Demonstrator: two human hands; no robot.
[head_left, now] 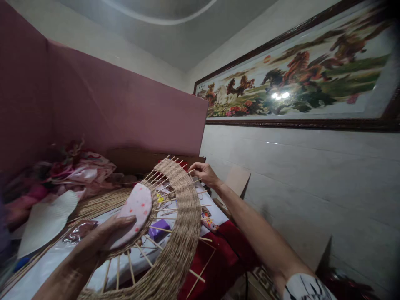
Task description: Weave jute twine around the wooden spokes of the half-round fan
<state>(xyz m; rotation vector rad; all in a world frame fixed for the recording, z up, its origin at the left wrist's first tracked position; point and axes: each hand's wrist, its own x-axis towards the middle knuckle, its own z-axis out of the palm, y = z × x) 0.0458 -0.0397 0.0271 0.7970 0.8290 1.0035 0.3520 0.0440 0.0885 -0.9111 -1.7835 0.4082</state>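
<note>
My left hand (117, 229) grips a round woven piece by its middle, thumb on top of a pale padded disc (140, 204) with red spots. Thin wooden sticks (164, 218) fan out from the disc. A wide band of brown twine (189, 208) is woven around them, and the stick tips poke out past its outer edge. At the far right of that edge my right hand (203, 171) has its fingers pinched together beside a stick tip. What lies between those fingertips is too small to make out.
Behind the left arm lie a bundle of thin sticks (100, 202), a white scalloped sheet (50, 221) and crumpled pink cloth (90, 166). A purple packet (159, 229) shows through the sticks. Red cloth (231, 246) covers the near right side. A framed horse picture (293, 79) hangs on the wall.
</note>
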